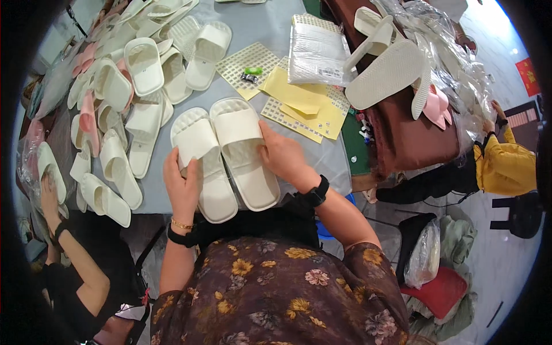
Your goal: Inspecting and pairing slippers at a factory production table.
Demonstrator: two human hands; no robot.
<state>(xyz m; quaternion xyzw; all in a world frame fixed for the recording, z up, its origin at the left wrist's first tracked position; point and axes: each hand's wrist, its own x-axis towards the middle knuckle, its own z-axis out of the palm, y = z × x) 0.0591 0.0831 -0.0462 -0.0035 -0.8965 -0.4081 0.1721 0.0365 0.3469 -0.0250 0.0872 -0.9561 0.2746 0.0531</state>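
Observation:
A pair of cream slide slippers lies side by side in front of me at the table's near edge, toes pointing away. My left hand (pixel 184 181) grips the outer side of the left slipper (pixel 198 144), thumb on its strap. Around the outer side of the right slipper (pixel 237 126) my right hand (pixel 283 150) is closed, fingers at the strap. The two slippers touch along their inner edges. Beyond them are yellow sticker sheets (pixel 247 60) printed with small labels, with a small green item (pixel 253 71) and a dark one on top.
Many cream slippers (pixel 144 66) and a few pink ones (pixel 88 115) are heaped on the left. A white bubble mailer (pixel 319 54) lies at the back. More slippers (pixel 385 75) rest on a brown cushion (pixel 417 144) at right. Co-workers' hands (pixel 49 195) show at left and far right.

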